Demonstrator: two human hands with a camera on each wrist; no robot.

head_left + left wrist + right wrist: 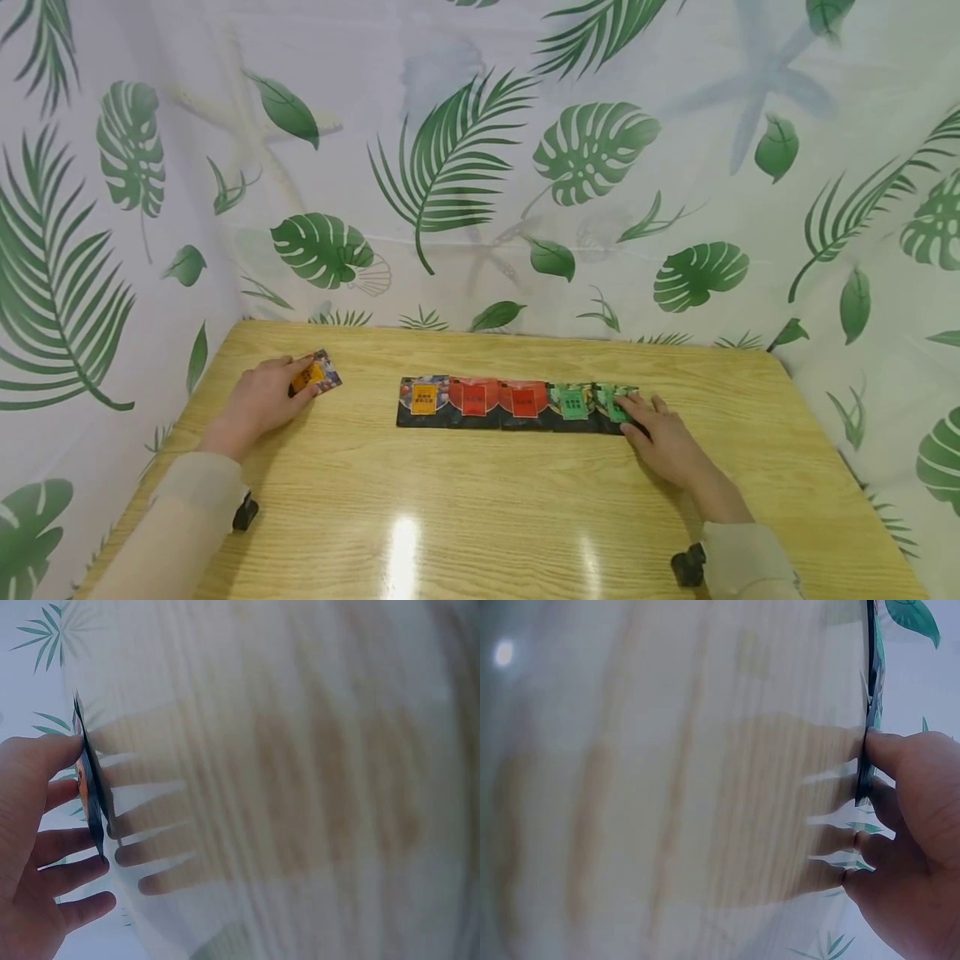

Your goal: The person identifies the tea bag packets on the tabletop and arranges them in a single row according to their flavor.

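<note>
In the head view my left hand (pixel 262 398) holds a small flat packet (pixel 322 372) with an orange label, its thumb and fingertips at the edges. The left wrist view shows this packet (pixel 88 787) edge-on, tilted close over the table, with the other fingers spread. My right hand (pixel 670 437) grips the packet with a green label (pixel 613 392) at the right end of a row, thumb at its near side and fingers on top. Beside it lie another green-labelled packet (pixel 573 403), two red packets (pixel 474 402) and an orange-labelled packet (pixel 424 402), edges touching or overlapping.
The light wood-grain table (pixel 480 500) is glossy and reflects lamps near its front. A white cloth with green leaves (pixel 465 167) hangs along the back and both sides. Dark wrist devices (pixel 688 567) are worn at both cuffs.
</note>
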